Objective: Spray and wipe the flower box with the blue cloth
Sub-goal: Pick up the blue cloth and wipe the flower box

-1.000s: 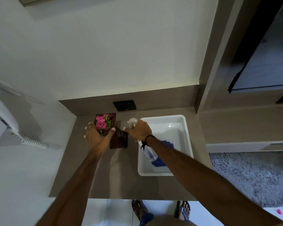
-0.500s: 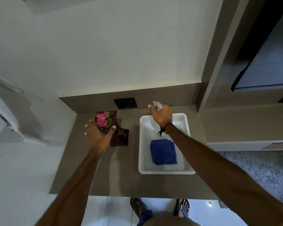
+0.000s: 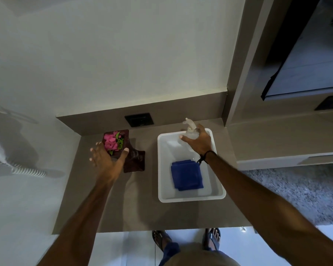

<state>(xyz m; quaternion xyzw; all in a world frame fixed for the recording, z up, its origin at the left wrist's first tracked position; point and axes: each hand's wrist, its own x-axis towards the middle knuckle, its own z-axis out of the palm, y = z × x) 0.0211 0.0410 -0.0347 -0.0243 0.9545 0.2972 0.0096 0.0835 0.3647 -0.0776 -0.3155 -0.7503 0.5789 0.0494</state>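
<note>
Right hand is gripping the spray bottle at the white tray's far end, probably parking it. Left hand, fingers spread, is steadying the flower box far-left on the worktop. Next up, grabbing the blue cloth lying in the tray.

blue cloth, white tray, pink flowers

The right hand hides most of the spray bottle.
</note>
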